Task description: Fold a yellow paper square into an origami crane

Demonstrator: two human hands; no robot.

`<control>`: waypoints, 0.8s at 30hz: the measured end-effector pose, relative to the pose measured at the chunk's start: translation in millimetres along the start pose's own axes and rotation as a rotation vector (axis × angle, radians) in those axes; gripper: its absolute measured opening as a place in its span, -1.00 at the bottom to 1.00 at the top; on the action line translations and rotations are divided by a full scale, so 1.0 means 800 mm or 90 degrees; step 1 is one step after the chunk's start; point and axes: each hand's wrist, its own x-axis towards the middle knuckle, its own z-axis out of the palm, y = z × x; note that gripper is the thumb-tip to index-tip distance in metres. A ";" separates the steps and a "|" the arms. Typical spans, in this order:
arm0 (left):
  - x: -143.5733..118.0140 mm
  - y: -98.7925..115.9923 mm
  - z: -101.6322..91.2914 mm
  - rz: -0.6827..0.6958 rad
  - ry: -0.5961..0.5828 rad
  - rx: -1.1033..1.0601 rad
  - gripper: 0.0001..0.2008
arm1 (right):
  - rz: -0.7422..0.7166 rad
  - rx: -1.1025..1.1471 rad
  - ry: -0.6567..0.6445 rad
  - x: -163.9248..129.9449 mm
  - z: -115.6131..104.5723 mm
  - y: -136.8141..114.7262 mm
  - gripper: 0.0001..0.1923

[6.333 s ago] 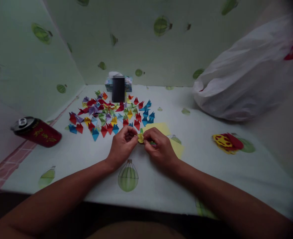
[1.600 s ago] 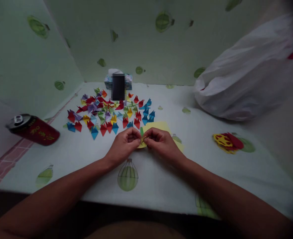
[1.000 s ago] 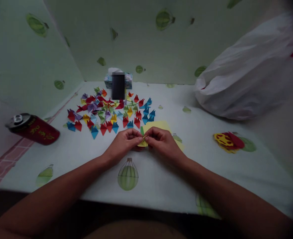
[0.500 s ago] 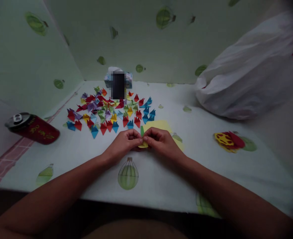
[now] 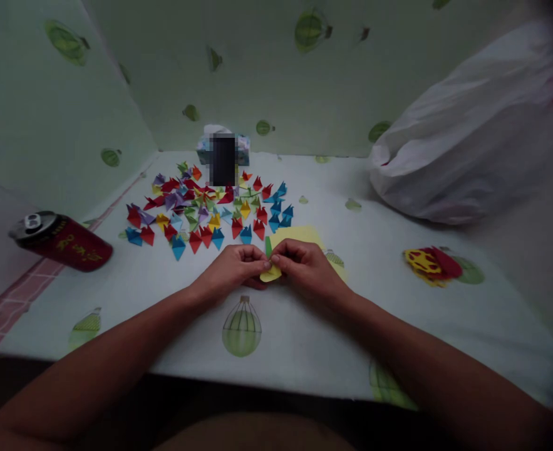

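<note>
Between my two hands is a small piece of yellow paper (image 5: 270,274), partly hidden by the fingers. My left hand (image 5: 236,266) pinches its left side with thumb and fingertips. From the other side my right hand (image 5: 304,266) pinches it too, the thumbs almost meeting. A narrow green strip (image 5: 268,246) sticks up just behind the fingertips; whether it joins the yellow paper I cannot tell. Flat yellow paper sheets (image 5: 304,234) lie on the table under and behind my right hand.
Many folded paper pieces (image 5: 205,235) in several colours spread behind my left hand. Beyond them stand a tissue box (image 5: 244,150) and a dark, blurred-out object (image 5: 223,164). A red can (image 5: 69,243) is at left, a white plastic bag (image 5: 436,150) and red-yellow cutouts (image 5: 429,264) at right.
More of the yellow paper shows below my fingertips now, its lower edge turned towards me. Both hands stay in nearly the same place.
</note>
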 end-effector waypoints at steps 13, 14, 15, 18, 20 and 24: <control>-0.001 -0.004 0.002 0.116 0.100 -0.020 -0.72 | 0.067 0.253 -0.032 0.003 0.002 0.011 -0.83; -0.001 -0.005 0.002 0.121 0.104 -0.020 -0.72 | 0.064 0.251 -0.032 0.003 0.002 0.011 -0.83; -0.001 -0.005 0.002 0.128 0.106 -0.019 -0.73 | 0.062 0.246 -0.029 0.003 0.003 0.012 -0.83; -0.001 -0.006 0.002 0.142 0.101 -0.010 -0.75 | 0.053 0.214 -0.021 0.002 0.003 0.011 -0.83; -0.001 -0.006 0.002 0.143 0.096 -0.010 -0.75 | 0.048 0.188 -0.014 0.001 0.003 0.009 -0.83; -0.002 -0.004 0.004 0.133 0.083 -0.026 -0.74 | 0.042 0.168 0.000 0.000 0.003 0.005 -0.83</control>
